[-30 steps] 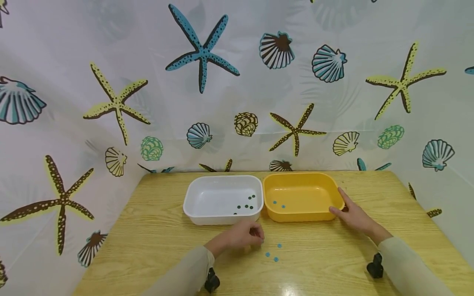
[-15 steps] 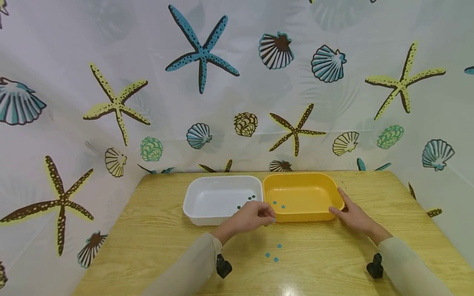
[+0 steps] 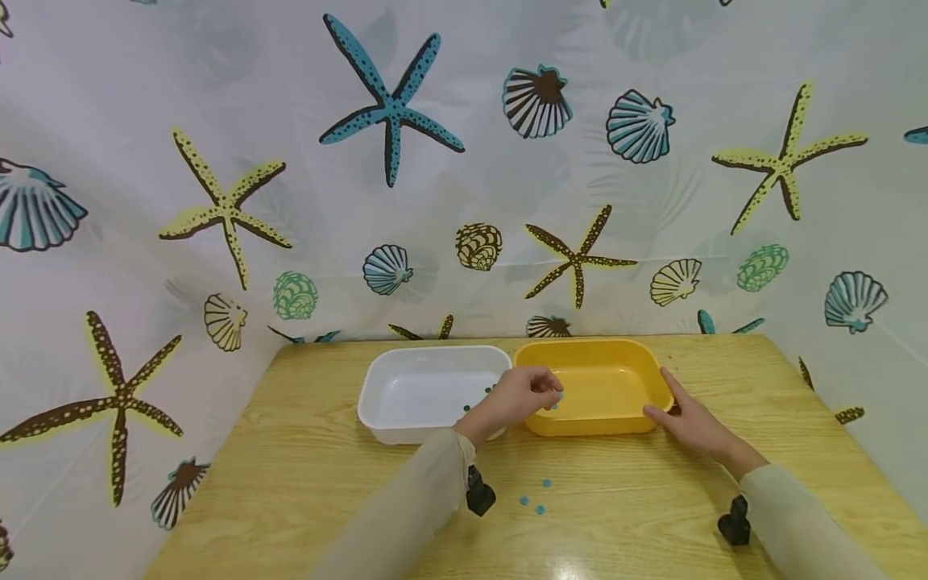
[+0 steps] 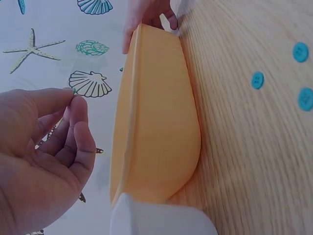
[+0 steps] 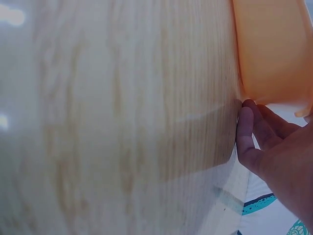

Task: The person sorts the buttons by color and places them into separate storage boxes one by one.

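My left hand (image 3: pixel 516 395) pinches a small blue button (image 3: pixel 560 395) between thumb and forefinger, above the left part of the yellow container (image 3: pixel 594 428). Only a sliver of that button shows in the left wrist view. One blue button (image 3: pixel 554 407) is visible inside the container, partly hidden by the fingers. My right hand (image 3: pixel 692 423) rests on the container's right end, thumb at the front corner and fingers spread along the side. In the left wrist view, three blue buttons (image 4: pixel 257 80) lie on the wooden table, in front of the container.
A white container (image 3: pixel 406 433) stands against the yellow one's left side. Dark green buttons (image 3: pixel 467 408) lie in it, some hidden behind the left hand. A patterned curtain (image 3: pixel 435 201) encloses the table (image 3: pixel 290 483) at the back and sides.
My left hand has risen from the table near the loose blue buttons and carried one forward and right, over the yellow container. The right hand stays put.
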Action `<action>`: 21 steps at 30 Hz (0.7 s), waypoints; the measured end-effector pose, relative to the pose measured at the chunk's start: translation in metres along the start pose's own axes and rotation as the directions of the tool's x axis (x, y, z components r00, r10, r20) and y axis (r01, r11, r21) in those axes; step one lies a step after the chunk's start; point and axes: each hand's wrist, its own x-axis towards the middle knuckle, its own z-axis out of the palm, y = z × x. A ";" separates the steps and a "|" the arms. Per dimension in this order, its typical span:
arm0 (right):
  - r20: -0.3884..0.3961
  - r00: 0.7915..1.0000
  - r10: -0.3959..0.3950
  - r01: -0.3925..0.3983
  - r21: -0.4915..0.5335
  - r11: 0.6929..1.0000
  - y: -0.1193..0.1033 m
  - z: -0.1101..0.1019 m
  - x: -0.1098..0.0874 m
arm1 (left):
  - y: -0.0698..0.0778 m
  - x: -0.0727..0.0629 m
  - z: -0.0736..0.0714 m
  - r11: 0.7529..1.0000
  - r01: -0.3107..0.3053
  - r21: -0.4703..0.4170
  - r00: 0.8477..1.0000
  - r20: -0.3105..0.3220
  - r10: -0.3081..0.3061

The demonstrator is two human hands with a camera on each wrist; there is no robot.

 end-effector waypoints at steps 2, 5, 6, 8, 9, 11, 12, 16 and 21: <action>0.001 1.000 0.002 -0.002 -0.004 1.000 0.000 0.000 0.000 | 0.001 0.004 0.003 1.000 0.015 -0.011 1.000 0.004 -0.014; 0.001 1.000 -0.001 0.001 -0.011 1.000 -0.001 -0.001 0.000 | 0.000 0.011 0.007 0.999 0.025 -0.046 1.000 0.006 -0.024; 0.001 1.000 -0.002 0.002 -0.012 1.000 -0.001 -0.001 0.000 | 0.000 0.014 0.009 0.998 0.025 -0.059 1.000 0.004 -0.024; 0.000 1.000 -0.004 0.004 -0.015 1.000 -0.002 -0.001 -0.001 | -0.001 0.018 0.012 0.997 0.024 -0.075 1.000 -0.001 -0.024; 0.000 1.000 -0.005 0.005 -0.015 1.000 -0.002 -0.001 -0.001 | -0.002 0.019 0.014 0.996 0.025 -0.083 1.000 -0.007 -0.025; 0.001 1.000 -0.006 0.006 -0.012 1.000 -0.001 -0.001 -0.001 | -0.003 0.022 0.018 0.996 0.025 -0.088 1.000 -0.016 -0.027; 0.001 1.000 -0.006 0.006 -0.010 1.000 -0.001 -0.001 -0.001 | -0.003 0.023 0.019 0.995 0.031 -0.090 0.999 -0.019 -0.033; 0.001 1.000 -0.009 0.009 -0.003 1.000 0.000 -0.001 0.000 | -0.004 0.026 0.024 0.994 0.064 -0.085 0.997 -0.027 -0.067; 0.000 1.000 -0.010 0.010 -0.004 1.000 0.000 0.000 0.000 | -0.004 0.030 0.026 0.991 0.101 -0.087 0.994 -0.031 -0.104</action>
